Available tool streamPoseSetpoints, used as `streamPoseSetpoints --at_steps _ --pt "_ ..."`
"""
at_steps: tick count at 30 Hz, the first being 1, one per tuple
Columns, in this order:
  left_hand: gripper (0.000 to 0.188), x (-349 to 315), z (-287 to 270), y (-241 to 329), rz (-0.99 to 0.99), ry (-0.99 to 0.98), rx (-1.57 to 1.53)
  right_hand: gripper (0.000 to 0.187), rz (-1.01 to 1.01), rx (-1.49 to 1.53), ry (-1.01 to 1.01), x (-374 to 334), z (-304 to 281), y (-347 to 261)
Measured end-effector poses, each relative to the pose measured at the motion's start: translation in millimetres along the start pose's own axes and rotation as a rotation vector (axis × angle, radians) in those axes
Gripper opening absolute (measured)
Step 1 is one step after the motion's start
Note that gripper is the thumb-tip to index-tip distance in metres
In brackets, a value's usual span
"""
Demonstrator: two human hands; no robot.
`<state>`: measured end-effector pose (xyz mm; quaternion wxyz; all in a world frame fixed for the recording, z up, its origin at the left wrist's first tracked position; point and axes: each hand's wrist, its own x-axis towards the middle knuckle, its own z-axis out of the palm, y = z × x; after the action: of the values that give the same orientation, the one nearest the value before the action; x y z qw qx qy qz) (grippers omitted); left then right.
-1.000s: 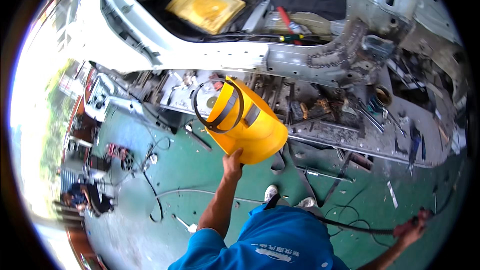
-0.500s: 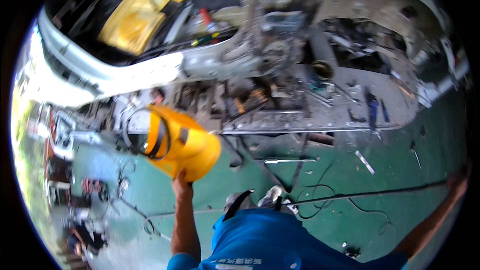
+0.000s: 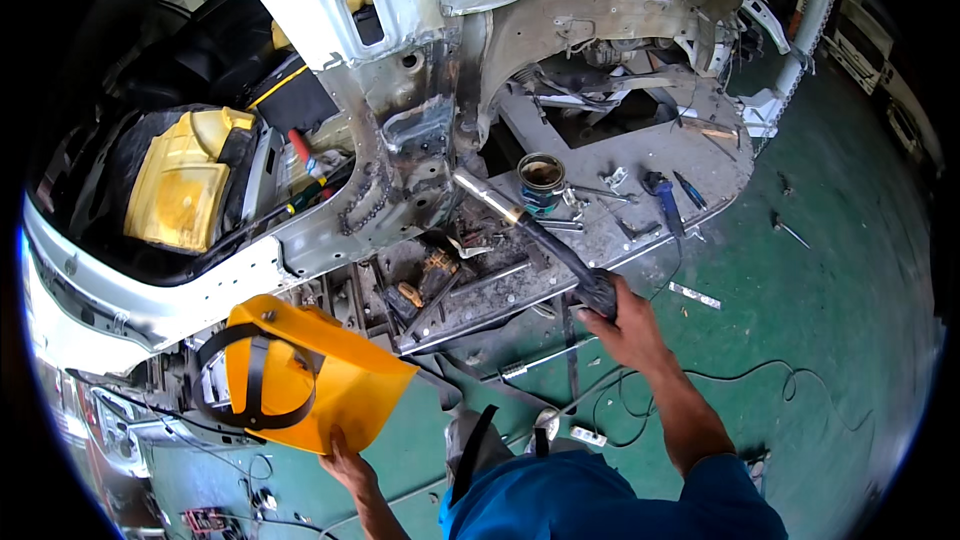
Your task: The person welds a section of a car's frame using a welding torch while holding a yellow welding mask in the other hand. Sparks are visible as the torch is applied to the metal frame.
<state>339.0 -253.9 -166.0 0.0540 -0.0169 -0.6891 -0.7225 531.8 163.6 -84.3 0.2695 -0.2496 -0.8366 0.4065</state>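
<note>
My left hand [image 3: 345,462] grips the lower edge of a yellow welding mask [image 3: 370,385], whose black head strap hangs on its left side. In my right hand [image 3: 628,325] is a welding torch [image 3: 560,252] with a black handle and a metal nozzle. The nozzle points up and left toward the car body's bare-metal pillar base [image 3: 420,165]; whether it touches is hard to tell. Below that seam, a yellow-and-black cordless drill [image 3: 437,270] lies on the grey metal platform [image 3: 520,290].
On the platform are an open tin [image 3: 541,173], an angle grinder [image 3: 663,198] and loose tools. A yellow panel [image 3: 180,180] lies inside the car. Cables [image 3: 790,370] and a hammer-like tool [image 3: 790,230] lie on the green floor.
My right hand has swung from the far right in toward the car, bringing the torch up to the pillar. The mask has moved lower and slightly left, still in my left hand.
</note>
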Motion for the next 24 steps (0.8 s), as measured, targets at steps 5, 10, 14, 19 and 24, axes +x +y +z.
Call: streamPoseSetpoints --at_steps 5,10,14,19,24 --pt "0.042 36 11 -5 -0.065 -0.206 -0.135 0.039 0.178 0.134 0.103 19 39 -13" --pt "0.038 60 30 -12 -0.026 -0.218 -0.027 0.037 0.059 0.093 0.212 27 72 -21" --pt "0.034 83 39 -3 0.052 -0.207 0.087 0.033 0.159 0.025 0.209 41 91 -29" --pt "0.035 102 52 6 0.063 -0.160 0.236 0.035 0.175 -0.041 0.205 45 102 -22" --pt "0.035 97 76 16 0.168 -0.121 0.215 0.035 0.127 -0.056 0.216 53 101 -15"
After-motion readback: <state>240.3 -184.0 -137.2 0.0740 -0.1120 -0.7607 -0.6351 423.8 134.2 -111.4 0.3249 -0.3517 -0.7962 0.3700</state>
